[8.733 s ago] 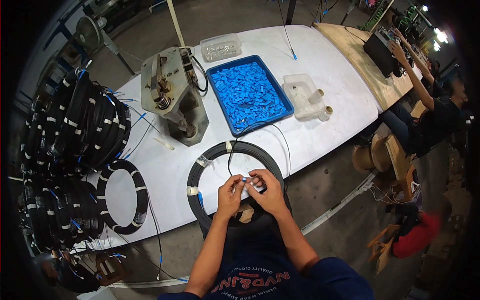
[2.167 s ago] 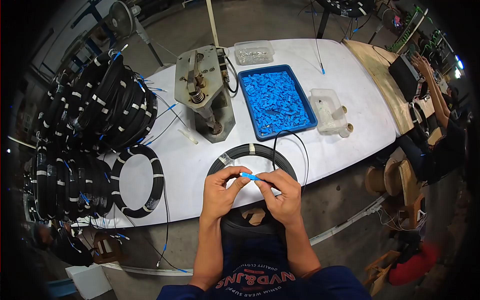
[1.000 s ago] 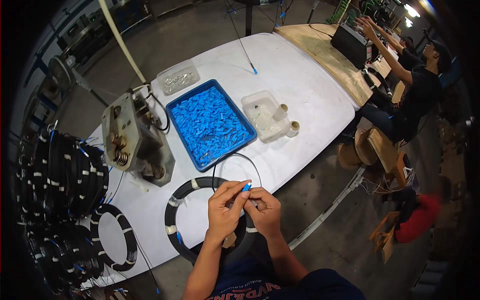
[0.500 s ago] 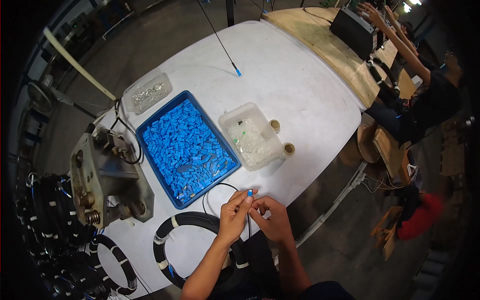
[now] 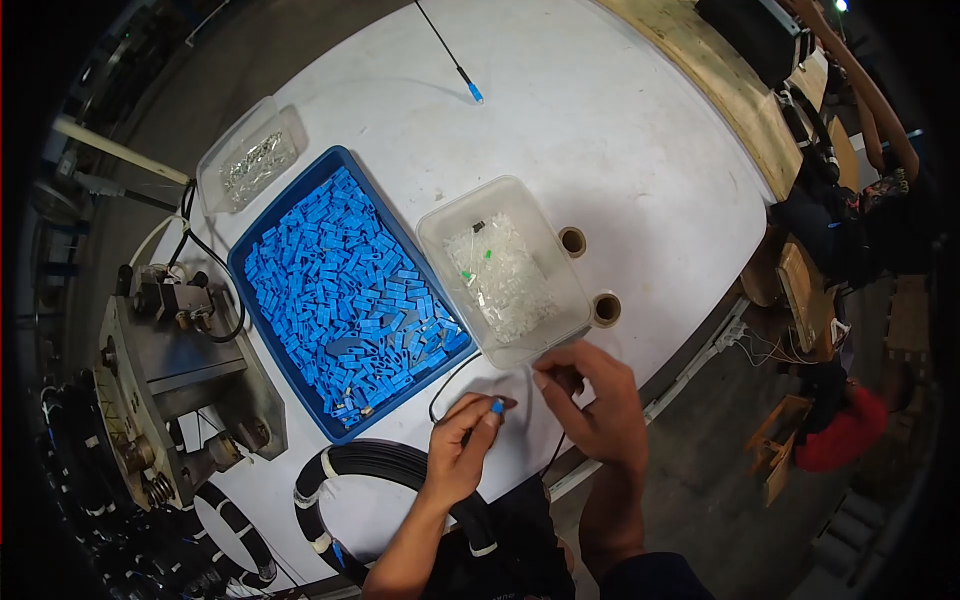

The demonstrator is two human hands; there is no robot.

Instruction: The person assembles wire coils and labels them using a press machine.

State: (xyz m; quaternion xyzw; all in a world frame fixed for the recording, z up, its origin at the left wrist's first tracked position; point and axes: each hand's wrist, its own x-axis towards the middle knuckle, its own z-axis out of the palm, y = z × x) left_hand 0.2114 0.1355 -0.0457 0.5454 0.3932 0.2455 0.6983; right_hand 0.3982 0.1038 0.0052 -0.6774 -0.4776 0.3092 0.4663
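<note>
My left hand [image 5: 465, 450] pinches a blue fibre-optic connector [image 5: 497, 405] between thumb and fingers, above the table's near edge. A black cable [image 5: 437, 398] runs by this hand. My right hand [image 5: 598, 405] is apart from the connector, close to the near corner of a clear plastic bin [image 5: 575, 325]. Its thumb and forefinger are brought together; whatever is between them is too small or hidden to make out. Small clear plastic pieces [image 5: 520, 315] lie in that bin. Left of it, a blue tray [image 5: 345, 155] holds many blue connector housings [image 5: 330, 270].
A coil of black cable [image 5: 375, 458] lies by my left forearm. On the left stands a metal press-like machine [image 5: 190, 350]. Two cardboard tubes [image 5: 606, 308] stand beside the clear bin. Another clear container [image 5: 210, 170] and a connector-ended cable [image 5: 463, 75] lie farther back. Another person [image 5: 850, 210] is at right.
My right hand has moved away from the connector, to the right and up toward the clear bin. My left hand still holds the connector. The camera view has shifted.
</note>
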